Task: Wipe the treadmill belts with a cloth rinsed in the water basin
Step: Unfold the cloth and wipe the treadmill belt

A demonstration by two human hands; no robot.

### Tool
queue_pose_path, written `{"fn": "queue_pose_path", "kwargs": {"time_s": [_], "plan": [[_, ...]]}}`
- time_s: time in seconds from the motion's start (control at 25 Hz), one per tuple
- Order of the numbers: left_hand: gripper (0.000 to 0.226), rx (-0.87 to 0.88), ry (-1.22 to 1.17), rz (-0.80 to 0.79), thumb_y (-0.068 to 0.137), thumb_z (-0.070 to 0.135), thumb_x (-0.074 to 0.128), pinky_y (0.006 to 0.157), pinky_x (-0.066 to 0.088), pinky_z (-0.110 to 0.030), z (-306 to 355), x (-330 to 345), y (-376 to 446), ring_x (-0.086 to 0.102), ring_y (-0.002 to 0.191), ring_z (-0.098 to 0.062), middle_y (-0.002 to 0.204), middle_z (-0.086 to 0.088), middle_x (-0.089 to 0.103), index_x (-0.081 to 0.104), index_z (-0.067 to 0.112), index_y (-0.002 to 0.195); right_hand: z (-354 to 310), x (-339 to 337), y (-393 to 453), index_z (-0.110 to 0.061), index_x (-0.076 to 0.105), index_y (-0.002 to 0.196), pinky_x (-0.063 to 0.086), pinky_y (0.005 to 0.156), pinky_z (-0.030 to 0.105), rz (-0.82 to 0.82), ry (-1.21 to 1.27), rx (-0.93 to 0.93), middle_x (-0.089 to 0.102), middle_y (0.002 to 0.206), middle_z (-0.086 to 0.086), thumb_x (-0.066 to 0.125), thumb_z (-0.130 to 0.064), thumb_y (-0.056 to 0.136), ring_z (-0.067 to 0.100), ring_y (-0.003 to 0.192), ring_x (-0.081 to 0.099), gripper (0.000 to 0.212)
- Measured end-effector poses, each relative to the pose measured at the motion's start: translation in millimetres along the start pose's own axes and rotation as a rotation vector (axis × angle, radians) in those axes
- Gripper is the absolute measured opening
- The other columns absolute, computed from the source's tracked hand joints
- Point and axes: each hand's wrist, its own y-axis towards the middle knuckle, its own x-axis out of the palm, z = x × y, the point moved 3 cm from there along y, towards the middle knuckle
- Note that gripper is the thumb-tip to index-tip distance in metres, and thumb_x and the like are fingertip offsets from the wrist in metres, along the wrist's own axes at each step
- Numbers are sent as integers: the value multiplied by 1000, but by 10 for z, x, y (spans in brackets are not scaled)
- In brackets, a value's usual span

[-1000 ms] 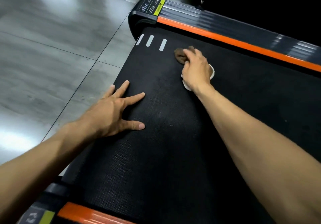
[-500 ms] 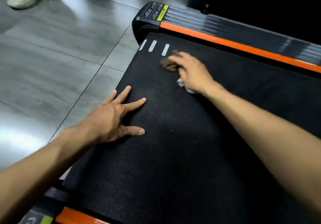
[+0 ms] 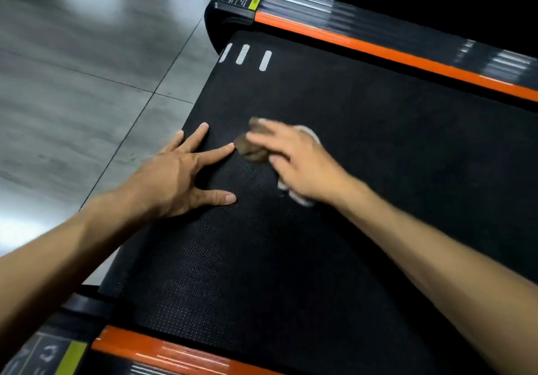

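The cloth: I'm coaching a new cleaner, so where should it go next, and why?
Probably sweep the cloth away from the left hand: the right hand presses it almost against that hand's index fingertip, and much of the belt lies beyond.

A black textured treadmill belt (image 3: 364, 147) is framed by orange side rails (image 3: 378, 51) and set on grey floor tiles (image 3: 87, 89). A brown-and-white cloth (image 3: 251, 149) is pressed flat on it, three white stripes (image 3: 243, 54) painted near the end.
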Motion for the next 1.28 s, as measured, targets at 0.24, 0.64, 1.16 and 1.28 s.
{"fn": "queue_pose_path", "kwargs": {"time_s": [0.24,0.64,1.16,1.28], "plan": [[106,5,4,6,48,87,46,120,7,-43,3,13,2,-6,150,-27,163,9,-12,12,61,144,-304,-14,-1073,-11,61,133,29,117,38,-64,-19,-135,43,152,10,47,-2,89,22,139,42,47],[103,0,-9,18,46,90,45,119,16,-53,-10,14,0,-5,150,-24,162,15,-12,12,67,141,-556,147,-1105,-8,65,124,44,101,43,220,-2,167,53,140,18,40,-2,81,33,121,56,50],[62,51,-120,69,91,39,61,119,18,-49,-174,-57,53,8,149,-8,158,27,6,30,59,141,26,-57,-254,-16,58,136,32,114,38,308,-26,438,43,151,12,49,-2,90,30,136,41,50],[62,40,-447,180,93,4,57,112,28,-23,-316,-142,65,37,132,-2,150,16,37,43,38,142,-493,260,-118,-11,62,129,38,109,46,264,6,243,48,145,16,49,1,82,38,126,50,50]]}}
